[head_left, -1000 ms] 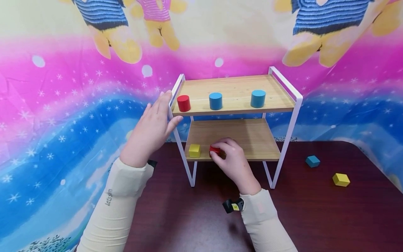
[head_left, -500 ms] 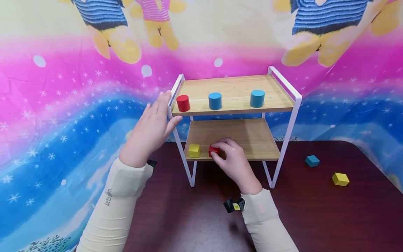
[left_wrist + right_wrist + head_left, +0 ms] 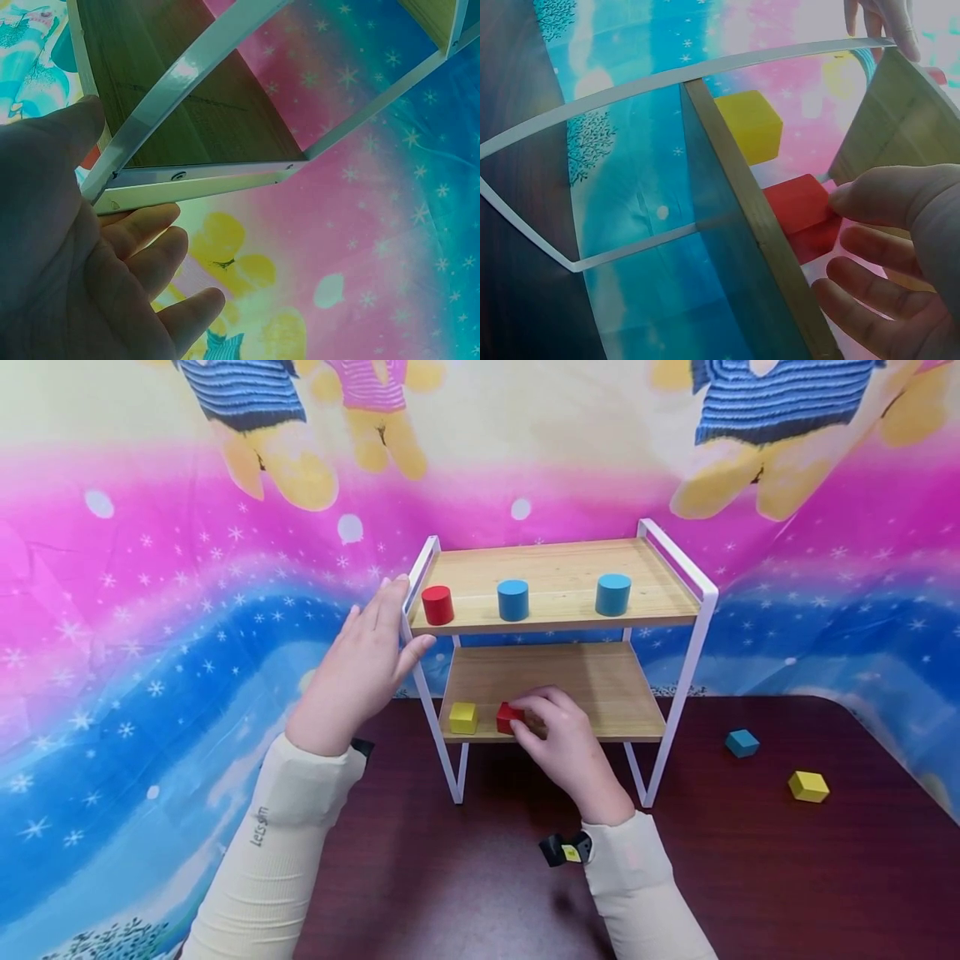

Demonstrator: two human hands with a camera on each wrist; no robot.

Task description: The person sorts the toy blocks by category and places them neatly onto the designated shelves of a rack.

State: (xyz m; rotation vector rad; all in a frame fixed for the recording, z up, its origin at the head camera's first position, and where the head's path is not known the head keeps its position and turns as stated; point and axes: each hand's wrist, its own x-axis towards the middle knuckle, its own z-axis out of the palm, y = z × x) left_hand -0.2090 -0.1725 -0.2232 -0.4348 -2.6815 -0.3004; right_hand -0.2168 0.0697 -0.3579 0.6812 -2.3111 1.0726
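Note:
My left hand (image 3: 351,672) rests against the white left frame (image 3: 427,697) of a two-tier wooden shelf, its fingers extended. In the left wrist view the thumb is by the board's front corner and the fingers (image 3: 157,251) lie along the outer side. On the lower board (image 3: 555,677) sits a red block (image 3: 507,718), right of a yellow block (image 3: 462,718). My right hand (image 3: 566,747) is just right of the red block. In the right wrist view the thumb tip is at the red block's edge, while the other fingers (image 3: 870,289) are spread apart from it.
On the upper board (image 3: 555,560) stand a red cylinder (image 3: 438,606) and two blue cylinders, one mid-board (image 3: 513,601) and one farther right (image 3: 613,595). A blue block (image 3: 742,743) and another yellow block (image 3: 808,787) lie on the dark table (image 3: 750,877), right of the shelf.
My right hand has shifted slightly right, its fingers drawing back from the red block, which now shows more fully. The left hand stays on the frame.

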